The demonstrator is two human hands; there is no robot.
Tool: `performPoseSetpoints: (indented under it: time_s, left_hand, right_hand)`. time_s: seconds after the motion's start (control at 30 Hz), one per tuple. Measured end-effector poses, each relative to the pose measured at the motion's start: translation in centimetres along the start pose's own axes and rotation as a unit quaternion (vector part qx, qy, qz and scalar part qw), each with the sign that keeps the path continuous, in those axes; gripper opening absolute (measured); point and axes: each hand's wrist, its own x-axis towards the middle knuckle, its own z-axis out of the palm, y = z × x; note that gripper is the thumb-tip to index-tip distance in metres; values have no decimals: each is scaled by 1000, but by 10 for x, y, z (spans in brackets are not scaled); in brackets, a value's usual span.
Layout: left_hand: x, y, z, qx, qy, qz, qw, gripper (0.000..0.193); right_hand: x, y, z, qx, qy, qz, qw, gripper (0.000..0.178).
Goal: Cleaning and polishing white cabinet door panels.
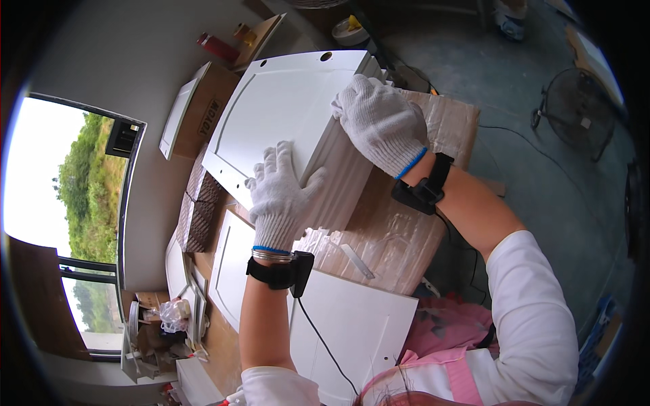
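A stack of white panels [338,183] stands in front of me, and its top panel [277,101] has a grooved border and round holes near its edges. My left hand [279,193], in a white knit glove, lies on the near part of that panel with its fingers spread. At the panel's right edge, my gloved right hand [382,125] is closed with the fingers curled under; whatever it holds, if anything, is hidden. Closer to my body lies another white panel [352,318]. A short pale strip [357,261] rests on the wrapped cardboard [399,237] beside the stack.
A cardboard box [206,115] and a net-wrapped bundle [200,203] stand by the wall, left of the stack. A red bottle [218,47] sits at the back. On the floor to the right is a fan [575,111], with cables nearby. Clutter [162,325] fills the lower left.
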Motion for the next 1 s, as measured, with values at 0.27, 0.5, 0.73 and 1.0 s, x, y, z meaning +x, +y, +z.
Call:
performPoseSetpoints:
  time_s: [0.27,0.5,0.73,1.0]
  left_hand:
    - [-3,0,3,-4,13,3,1000,84]
    - [0,-3,5,7,19,4,1000,85]
    - [-2,-3,6,9,9,-2,1000,84]
    - [0,-9,13,23,64,12,998,79]
  right_hand:
    - [2,15,-3,-58,79,2,995,27]
    - [-19,13,6,-35,54,-50,997,22]
    - [-23,-2,2,-80,29,-66,994,19]
    - [-24,3,8,-42,7,-74,996,15]
